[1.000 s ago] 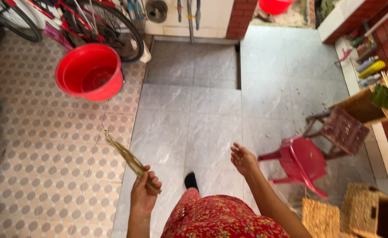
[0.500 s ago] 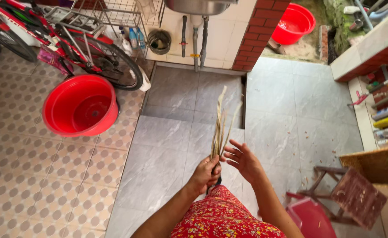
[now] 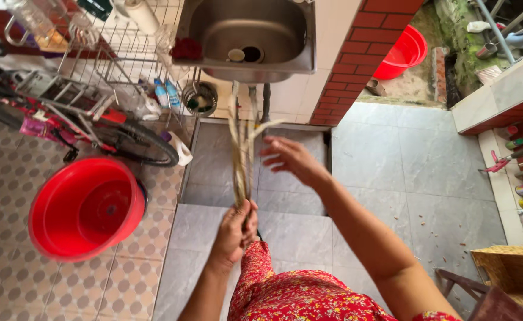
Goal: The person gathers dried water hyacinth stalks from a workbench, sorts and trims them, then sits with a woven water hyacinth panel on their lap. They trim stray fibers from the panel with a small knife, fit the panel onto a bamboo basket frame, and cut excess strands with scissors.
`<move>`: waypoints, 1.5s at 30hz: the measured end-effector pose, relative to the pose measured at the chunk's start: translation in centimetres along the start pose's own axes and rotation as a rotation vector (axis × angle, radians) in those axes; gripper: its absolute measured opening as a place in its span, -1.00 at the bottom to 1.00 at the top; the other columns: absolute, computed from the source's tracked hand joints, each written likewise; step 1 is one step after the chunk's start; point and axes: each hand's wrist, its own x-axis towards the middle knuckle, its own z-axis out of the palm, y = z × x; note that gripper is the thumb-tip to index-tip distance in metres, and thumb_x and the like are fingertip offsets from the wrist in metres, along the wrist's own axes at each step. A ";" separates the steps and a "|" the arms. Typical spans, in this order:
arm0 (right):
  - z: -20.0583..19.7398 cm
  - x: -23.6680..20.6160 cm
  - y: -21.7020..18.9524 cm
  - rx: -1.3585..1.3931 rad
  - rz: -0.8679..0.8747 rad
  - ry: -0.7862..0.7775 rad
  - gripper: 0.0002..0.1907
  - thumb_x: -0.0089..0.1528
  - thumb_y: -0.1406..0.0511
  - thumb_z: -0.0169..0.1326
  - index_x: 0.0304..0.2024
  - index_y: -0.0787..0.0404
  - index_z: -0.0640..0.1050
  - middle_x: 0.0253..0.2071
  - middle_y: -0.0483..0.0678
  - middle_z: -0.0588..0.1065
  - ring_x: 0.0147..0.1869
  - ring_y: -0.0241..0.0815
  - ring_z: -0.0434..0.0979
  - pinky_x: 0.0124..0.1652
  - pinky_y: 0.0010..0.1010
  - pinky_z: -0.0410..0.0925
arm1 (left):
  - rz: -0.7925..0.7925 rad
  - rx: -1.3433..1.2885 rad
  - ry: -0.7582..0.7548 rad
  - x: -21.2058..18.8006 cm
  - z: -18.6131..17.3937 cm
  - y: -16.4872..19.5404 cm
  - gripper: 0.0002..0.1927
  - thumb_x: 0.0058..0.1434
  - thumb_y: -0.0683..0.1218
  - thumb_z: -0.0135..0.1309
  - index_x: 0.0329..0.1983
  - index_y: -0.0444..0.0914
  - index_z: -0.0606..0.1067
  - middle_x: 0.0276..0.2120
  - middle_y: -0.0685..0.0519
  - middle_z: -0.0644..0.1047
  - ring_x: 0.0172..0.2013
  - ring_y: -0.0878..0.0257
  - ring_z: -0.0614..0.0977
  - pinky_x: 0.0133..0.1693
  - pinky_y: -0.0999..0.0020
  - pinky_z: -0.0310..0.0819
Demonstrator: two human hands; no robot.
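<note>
Left hand (image 3: 236, 229) fists the dried reed strips (image 3: 240, 156) upright — right hand (image 3: 291, 157), fingers spread, reaches their tops.

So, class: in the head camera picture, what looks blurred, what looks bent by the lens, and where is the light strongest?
Head view: the strips and the open right hand are motion-blurred; the left hand gripping them is sharper; the wide lens bows the brick pillar; daylight is brightest at the far red basin.
</note>
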 end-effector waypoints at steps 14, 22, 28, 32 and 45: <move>-16.6 29.1 -18.0 0.140 -0.297 0.618 -0.46 0.37 0.09 0.07 0.31 0.19 0.36 -0.04 0.05 0.54 -0.20 -0.19 0.58 -0.28 -0.37 0.47 | -0.070 -0.281 -0.062 37.8 2.2 23.3 -0.80 0.42 -0.09 0.00 0.04 -0.21 0.51 -0.38 0.06 0.52 -0.46 0.27 0.51 -0.45 0.39 0.40; -19.5 39.2 -23.0 0.260 -0.059 0.746 -0.24 0.22 -0.16 -0.02 0.36 -0.02 0.19 0.00 0.12 0.43 -0.21 0.04 0.59 -0.24 -0.11 0.51 | -0.044 -0.465 0.058 50.1 4.3 24.5 -0.82 0.46 -0.09 -0.09 -0.04 -0.22 0.50 -0.36 0.02 0.55 -0.39 0.19 0.60 -0.37 0.29 0.58; -22.1 42.2 -21.2 0.186 -0.352 0.486 -0.37 0.49 -0.13 0.01 0.26 0.26 0.39 -0.25 -0.02 0.41 -0.35 -0.27 0.36 -0.40 -0.39 0.37 | -0.054 -0.535 0.091 54.2 5.2 24.4 -0.80 0.48 -0.09 -0.13 0.01 -0.25 0.47 -0.33 -0.02 0.56 -0.33 0.12 0.63 -0.32 0.22 0.63; -22.9 42.7 -19.8 0.096 -0.454 0.574 -0.51 0.42 0.01 -0.01 0.25 0.14 0.31 -0.16 -0.05 0.48 -0.32 -0.32 0.48 -0.45 -0.45 0.41 | -0.036 -0.545 0.112 56.0 5.3 24.5 -0.77 0.48 -0.08 -0.16 0.01 -0.26 0.47 -0.32 -0.04 0.56 -0.33 0.11 0.63 -0.28 0.19 0.63; -25.0 42.3 -18.5 -0.080 -0.513 0.518 -0.46 0.45 0.10 0.06 0.40 0.06 0.24 -0.09 -0.08 0.47 -0.22 -0.40 0.41 -0.29 -0.56 0.44 | -0.017 -0.612 0.183 59.4 6.4 26.1 -0.77 0.48 -0.10 -0.16 0.01 -0.32 0.44 -0.27 -0.09 0.55 -0.27 0.08 0.62 -0.17 0.11 0.64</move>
